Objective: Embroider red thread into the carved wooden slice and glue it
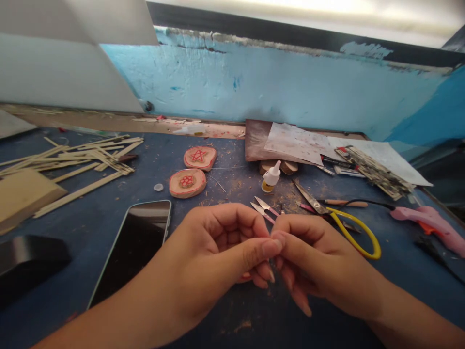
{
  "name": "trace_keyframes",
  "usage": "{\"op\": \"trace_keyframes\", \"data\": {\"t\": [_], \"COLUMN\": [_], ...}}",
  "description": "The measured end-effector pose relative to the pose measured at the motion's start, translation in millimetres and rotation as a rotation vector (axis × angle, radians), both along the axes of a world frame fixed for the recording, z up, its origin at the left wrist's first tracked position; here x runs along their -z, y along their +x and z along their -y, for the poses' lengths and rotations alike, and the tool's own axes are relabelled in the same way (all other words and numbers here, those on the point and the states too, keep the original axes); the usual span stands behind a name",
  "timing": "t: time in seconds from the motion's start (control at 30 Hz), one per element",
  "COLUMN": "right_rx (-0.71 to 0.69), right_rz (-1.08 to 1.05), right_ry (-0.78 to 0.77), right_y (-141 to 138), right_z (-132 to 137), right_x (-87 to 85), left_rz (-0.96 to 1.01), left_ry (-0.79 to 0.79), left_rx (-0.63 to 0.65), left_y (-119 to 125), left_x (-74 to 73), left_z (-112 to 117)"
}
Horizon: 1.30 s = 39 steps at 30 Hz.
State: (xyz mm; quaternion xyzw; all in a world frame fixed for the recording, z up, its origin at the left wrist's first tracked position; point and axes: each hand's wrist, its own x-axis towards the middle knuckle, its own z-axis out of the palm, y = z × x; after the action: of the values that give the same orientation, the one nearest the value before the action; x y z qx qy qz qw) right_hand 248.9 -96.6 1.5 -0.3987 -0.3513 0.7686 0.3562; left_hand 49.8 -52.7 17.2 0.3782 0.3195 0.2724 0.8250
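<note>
My left hand (225, 247) and my right hand (312, 257) meet over the near middle of the table, thumbs and forefingers pinched tip to tip. Whatever is between the fingertips is hidden or too small to make out. Just beyond the fingers lie small thread snips (264, 208), partly covered by the hands. Scissors with yellow handles (341, 220) rest beyond my right hand. A small white glue bottle (271, 178) stands upright behind the snips. Two wood slices with red outlines, one bearing a star (199, 158) and one a flower (187, 183), lie farther off to the left.
A phone (140, 237) lies beside my left forearm. Wooden sticks (90, 157) and a pale block (27, 196) occupy the left side. On the right are a pink glue gun (428, 223) with its cord and a bundle of stained sticks (376, 169). Sandpaper (257, 140) lies at the back.
</note>
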Motion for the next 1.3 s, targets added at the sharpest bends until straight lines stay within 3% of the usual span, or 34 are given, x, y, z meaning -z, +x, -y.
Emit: {"op": "trace_keyframes", "data": {"t": [0.17, 0.33, 0.83, 0.97, 1.13, 1.3], "right_rx": [-0.155, -0.135, -0.069, -0.017, 0.05, 0.022], "right_rz": [-0.238, -0.301, -0.233, -0.174, -0.098, -0.097], "right_ry": [-0.135, -0.11, -0.085, -0.064, -0.034, -0.038], "right_y": [3.3, 3.4, 2.4, 1.5, -2.5, -1.9], "right_z": [-2.2, -3.0, -4.2, -3.1, 0.5, 2.1], "right_x": [6.8, 10.6, 10.8, 7.4, 4.6, 6.7], "left_rz": [0.132, 0.102, 0.036, 0.02, -0.079, -0.118], "left_ry": [-0.023, -0.039, -0.014, -0.01, 0.143, 0.25], "left_rx": [0.09, 0.056, 0.01, -0.053, -0.164, -0.154], "left_y": [-2.0, -3.1, -3.0, 1.5, 4.2, 2.8], "left_x": [2.3, 12.1, 6.1, 1.9, -0.9, -2.5], "left_z": [-2.1, -6.4, -4.4, -0.9, 5.1, 3.6]}}
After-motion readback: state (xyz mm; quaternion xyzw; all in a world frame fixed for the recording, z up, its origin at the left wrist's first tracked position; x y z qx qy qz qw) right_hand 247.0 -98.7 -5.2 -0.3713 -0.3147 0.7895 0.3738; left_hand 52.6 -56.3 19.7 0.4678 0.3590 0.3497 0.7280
